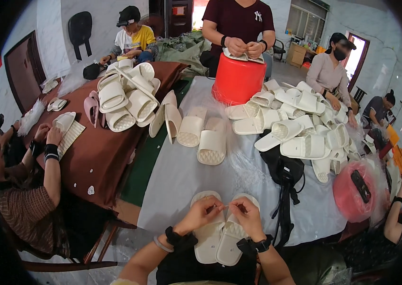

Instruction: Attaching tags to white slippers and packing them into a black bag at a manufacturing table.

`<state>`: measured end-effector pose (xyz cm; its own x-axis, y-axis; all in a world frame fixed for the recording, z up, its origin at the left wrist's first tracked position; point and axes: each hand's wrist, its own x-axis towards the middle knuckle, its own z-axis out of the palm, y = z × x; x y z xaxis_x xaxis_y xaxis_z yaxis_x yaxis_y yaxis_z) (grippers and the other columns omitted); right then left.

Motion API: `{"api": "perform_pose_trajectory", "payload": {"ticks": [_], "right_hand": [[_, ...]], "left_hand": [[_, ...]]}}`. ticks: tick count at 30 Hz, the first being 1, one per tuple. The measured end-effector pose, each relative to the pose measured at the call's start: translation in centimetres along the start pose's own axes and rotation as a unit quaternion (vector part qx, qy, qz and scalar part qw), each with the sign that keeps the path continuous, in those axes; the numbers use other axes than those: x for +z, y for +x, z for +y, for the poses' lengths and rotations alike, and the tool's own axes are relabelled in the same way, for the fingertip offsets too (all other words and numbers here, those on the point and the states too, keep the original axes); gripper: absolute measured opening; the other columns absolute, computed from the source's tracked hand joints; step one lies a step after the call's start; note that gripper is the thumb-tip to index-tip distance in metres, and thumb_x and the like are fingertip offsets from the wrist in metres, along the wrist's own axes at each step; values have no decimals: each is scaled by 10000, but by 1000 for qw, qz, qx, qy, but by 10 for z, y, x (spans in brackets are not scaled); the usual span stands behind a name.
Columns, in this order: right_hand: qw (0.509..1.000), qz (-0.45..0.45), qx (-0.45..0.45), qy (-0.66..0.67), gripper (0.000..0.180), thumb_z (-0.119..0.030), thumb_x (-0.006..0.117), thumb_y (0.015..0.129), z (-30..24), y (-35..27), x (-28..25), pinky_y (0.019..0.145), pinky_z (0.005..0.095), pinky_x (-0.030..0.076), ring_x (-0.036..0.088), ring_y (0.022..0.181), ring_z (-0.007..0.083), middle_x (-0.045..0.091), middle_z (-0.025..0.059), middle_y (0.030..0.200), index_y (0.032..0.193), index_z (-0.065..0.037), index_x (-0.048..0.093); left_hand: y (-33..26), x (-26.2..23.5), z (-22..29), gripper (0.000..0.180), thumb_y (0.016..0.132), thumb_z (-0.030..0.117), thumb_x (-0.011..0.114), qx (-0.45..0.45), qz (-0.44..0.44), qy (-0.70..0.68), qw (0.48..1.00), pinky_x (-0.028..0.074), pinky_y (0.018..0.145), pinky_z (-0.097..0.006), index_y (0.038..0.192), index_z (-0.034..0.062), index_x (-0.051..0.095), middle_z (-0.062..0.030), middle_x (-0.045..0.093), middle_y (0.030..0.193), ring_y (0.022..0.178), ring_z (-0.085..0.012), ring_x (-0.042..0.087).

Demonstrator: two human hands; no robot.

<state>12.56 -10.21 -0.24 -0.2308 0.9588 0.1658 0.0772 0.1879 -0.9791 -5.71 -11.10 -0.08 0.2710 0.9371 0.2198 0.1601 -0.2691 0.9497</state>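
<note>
At the table's near edge, a pair of cream slide slippers (218,244) lies side by side, soles toward me. Over their far halves are my left hand (204,212) and my right hand (247,216), fingertips pinched and almost meeting. Whatever they pinch is too small to make out; a thin light strand may run between them. Beyond my hands, two cream slippers (212,147) rest on the pale sheet, and another pair (167,116) leans on edge to their left.
A big heap of cream slippers (305,123) covers the right side beside a black bag (284,166) with hanging straps. A red bucket (239,80) stands at the far edge, a pink plastic-wrapped bundle (353,192) at right. Co-workers sit around; more slippers (127,97) pile on the brown table (101,161).
</note>
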Motion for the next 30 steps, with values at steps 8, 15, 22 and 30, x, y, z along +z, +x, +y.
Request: {"api": "perform_pose_trajectory", "payload": {"ticks": [8, 15, 22, 30], "right_hand": [[1000, 4, 16, -4, 84, -81, 630, 824, -8, -1, 0, 615, 193, 419, 505, 672, 56, 552, -10, 776, 881, -24, 603], [1000, -1, 27, -9, 63, -70, 614, 833, -8, -1, 0, 609, 181, 410, 498, 668, 44, 550, -22, 779, 871, -20, 601], [1000, -13, 7, -12, 66, -70, 601, 843, -4, -1, -2, 616, 173, 398, 484, 682, 32, 546, -31, 785, 891, -25, 596], [1000, -2, 9, 3, 75, -78, 612, 835, -2, 0, -3, 613, 187, 411, 497, 673, 49, 556, -21, 785, 893, -29, 605]], "left_hand": [[2, -1, 5, 88, 843, 83, 592, 24, 8, 21, 999, 343, 525, -247, 893, 16, 620, -36, 512, 744, 598, -97, 433], [2, -2, -1, 97, 853, 93, 582, 28, -2, 18, 999, 355, 534, -237, 893, 10, 612, -32, 521, 745, 608, -86, 434], [2, -1, 7, 131, 865, 141, 583, 2, -2, 45, 999, 364, 536, -234, 890, 18, 622, -22, 520, 730, 619, -78, 438], [2, 0, 5, 105, 851, 119, 587, 27, 9, 40, 999, 346, 519, -242, 885, 27, 625, -28, 511, 722, 588, -96, 432]]}}
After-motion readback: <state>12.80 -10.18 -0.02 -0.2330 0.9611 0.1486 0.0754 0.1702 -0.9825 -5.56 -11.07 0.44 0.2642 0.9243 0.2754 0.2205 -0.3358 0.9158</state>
